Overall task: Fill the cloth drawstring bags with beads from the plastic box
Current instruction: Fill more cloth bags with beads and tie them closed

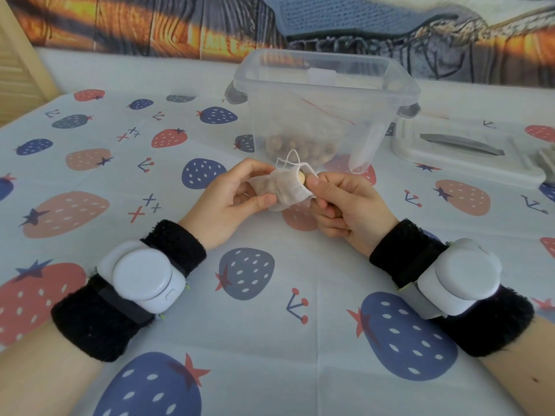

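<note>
**Cloth bag held between both hands**

White cloth drawstring bag [282, 187] sits between the hands, above the tabletop [270, 340]. Left hand [231, 199] pinches its closed end with thumb and fingers. Right hand [345, 205], fingers curled, pinches a tan bead [301, 177] at the bag's mouth. Just beyond both hands stands the clear plastic box [324, 94], beads [300, 147] lying in its bottom.

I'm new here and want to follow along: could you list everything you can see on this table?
small white cloth drawstring bag: one, held between both hands
tan round bead: one, at the bag's mouth
clear plastic box: one, behind the hands, brown beads inside
clear box lid with grey handle: one, right of box
strawberry-print tablecloth: one, covers table
white wrist devices on black bands: two
left hand: grips bag
right hand: pinches bag's mouth
</note>
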